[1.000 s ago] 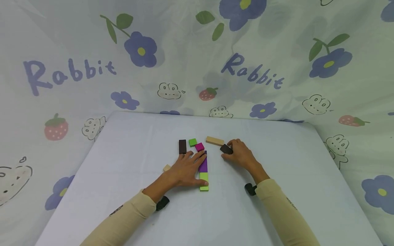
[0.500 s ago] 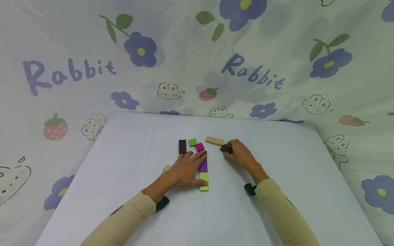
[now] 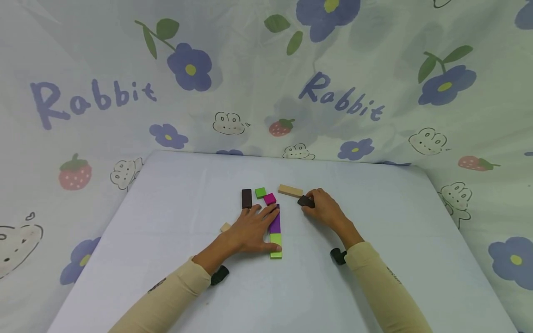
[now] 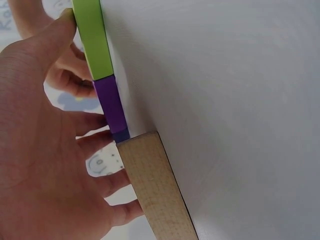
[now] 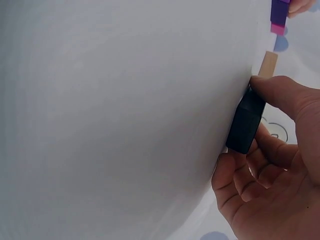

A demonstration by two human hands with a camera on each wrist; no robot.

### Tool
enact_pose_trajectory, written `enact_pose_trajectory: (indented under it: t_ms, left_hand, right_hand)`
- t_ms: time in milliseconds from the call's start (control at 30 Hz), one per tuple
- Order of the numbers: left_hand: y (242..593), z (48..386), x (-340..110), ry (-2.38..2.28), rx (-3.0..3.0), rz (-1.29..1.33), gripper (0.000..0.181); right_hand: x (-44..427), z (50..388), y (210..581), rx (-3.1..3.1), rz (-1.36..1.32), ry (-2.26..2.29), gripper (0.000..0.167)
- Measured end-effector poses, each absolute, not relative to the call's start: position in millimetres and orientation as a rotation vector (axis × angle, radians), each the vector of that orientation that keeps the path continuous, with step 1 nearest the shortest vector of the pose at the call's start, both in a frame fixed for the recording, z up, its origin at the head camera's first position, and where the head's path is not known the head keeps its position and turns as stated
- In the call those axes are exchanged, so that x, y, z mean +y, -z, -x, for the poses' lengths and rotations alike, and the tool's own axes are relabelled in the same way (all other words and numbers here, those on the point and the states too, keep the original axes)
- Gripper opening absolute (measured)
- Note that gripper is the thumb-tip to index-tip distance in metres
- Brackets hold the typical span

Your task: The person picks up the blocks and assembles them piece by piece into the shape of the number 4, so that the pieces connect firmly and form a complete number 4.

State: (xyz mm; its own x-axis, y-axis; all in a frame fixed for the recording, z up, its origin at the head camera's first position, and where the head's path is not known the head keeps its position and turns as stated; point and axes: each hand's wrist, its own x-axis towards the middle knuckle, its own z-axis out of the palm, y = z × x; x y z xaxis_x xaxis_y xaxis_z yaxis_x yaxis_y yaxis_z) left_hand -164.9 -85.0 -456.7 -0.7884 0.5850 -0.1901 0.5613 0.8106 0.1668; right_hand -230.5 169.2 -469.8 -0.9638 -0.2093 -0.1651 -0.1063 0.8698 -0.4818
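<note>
In the head view my left hand (image 3: pixel 247 232) rests spread out along a row of blocks. Its thumb touches a lime green block (image 3: pixel 275 238); the forefinger reaches the row's far end, past a purple block (image 3: pixel 275 225), at a dark blue one (image 4: pixel 121 136). My right hand (image 3: pixel 329 210) pinches a black block (image 3: pixel 306 202) by its ends, thumb at one and fingers at the other, as the right wrist view shows. That block stays low over the table, close to the near end of a long plain wooden block (image 3: pixel 290 190).
Beyond the left fingers lie a dark brown block (image 3: pixel 247 198), a green block (image 3: pixel 260 193) and a magenta block (image 3: pixel 270 199). Another plain wooden block (image 3: pixel 225 227) is partly hidden by the left hand. A white table (image 3: pixel 183 189) meets a printed cloth backdrop (image 3: pixel 258 83).
Over the last second the right thumb has drawn slightly closer against the black block. The left hand and the other blocks stay where they were.
</note>
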Motion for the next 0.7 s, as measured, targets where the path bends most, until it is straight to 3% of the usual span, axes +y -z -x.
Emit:
enact_pose_trajectory:
  t_ms: [700]
  left_hand:
    - [456.6, 164.7, -85.7, -0.160, 2.765, -0.885, 0.104]
  right_hand:
    - [168.6, 230.2, 467.7, 2.836, 0.239, 0.692, 0.047]
